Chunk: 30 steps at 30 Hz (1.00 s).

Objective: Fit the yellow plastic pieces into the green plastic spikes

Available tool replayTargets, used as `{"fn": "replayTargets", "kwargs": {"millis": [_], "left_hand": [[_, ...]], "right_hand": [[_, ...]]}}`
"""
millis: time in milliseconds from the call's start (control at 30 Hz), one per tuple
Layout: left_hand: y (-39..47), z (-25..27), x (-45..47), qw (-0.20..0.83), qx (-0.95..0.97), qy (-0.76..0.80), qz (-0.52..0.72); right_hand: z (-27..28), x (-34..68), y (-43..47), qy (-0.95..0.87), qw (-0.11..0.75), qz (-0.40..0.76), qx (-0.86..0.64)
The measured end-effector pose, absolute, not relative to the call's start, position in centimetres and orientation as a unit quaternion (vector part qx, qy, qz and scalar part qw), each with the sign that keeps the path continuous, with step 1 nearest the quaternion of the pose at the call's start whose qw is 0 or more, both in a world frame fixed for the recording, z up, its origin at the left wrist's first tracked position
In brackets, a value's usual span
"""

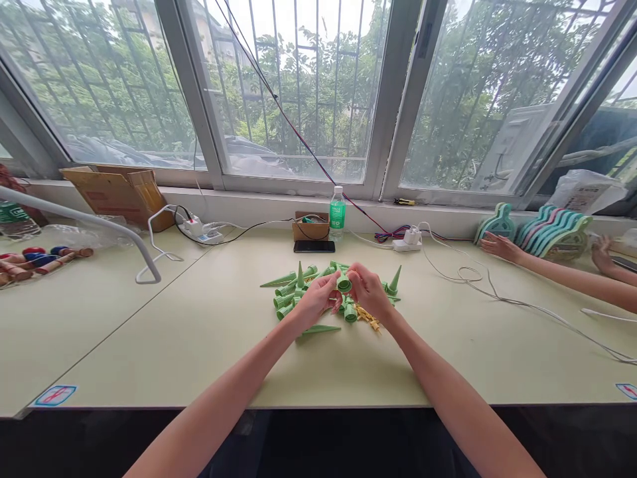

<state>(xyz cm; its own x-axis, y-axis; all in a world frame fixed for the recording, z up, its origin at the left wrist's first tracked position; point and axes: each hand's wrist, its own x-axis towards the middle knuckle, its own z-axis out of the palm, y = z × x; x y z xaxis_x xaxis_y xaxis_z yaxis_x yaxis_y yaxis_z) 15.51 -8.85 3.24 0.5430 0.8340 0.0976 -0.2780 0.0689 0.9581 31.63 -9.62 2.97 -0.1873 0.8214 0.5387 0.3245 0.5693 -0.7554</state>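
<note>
Between my two hands, above the pile, is a green plastic cone-shaped piece [344, 284], its round hollow end facing me. My left hand [318, 297] pinches it from the left. My right hand [369, 292] has its fingers closed on the right side of the same piece, partly covering it. Below and around lie several more green cone pieces [284, 300], some on their sides and some standing point up. A small heap of yellow pieces [367, 318] lies just under my right hand.
Behind the pile are a black phone [314, 246], a small cardboard box [311, 230] and a water bottle [337, 216]. White cables [490, 292] cross the table at right. Another person's hand [501, 247] touches pastel-coloured plastic pieces [555, 232]. A grey curved bar [124, 232] reaches in from the left.
</note>
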Motion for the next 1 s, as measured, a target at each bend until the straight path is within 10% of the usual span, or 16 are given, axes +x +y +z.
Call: {"fn": "replayTargets", "kwargs": {"millis": [1000], "left_hand": [[-9.5,3.6,15.9,0.412,0.7,0.346,0.47]], "right_hand": [[2.5,31.5,-8.9,-0.728,0.495,0.157,-0.447]]}}
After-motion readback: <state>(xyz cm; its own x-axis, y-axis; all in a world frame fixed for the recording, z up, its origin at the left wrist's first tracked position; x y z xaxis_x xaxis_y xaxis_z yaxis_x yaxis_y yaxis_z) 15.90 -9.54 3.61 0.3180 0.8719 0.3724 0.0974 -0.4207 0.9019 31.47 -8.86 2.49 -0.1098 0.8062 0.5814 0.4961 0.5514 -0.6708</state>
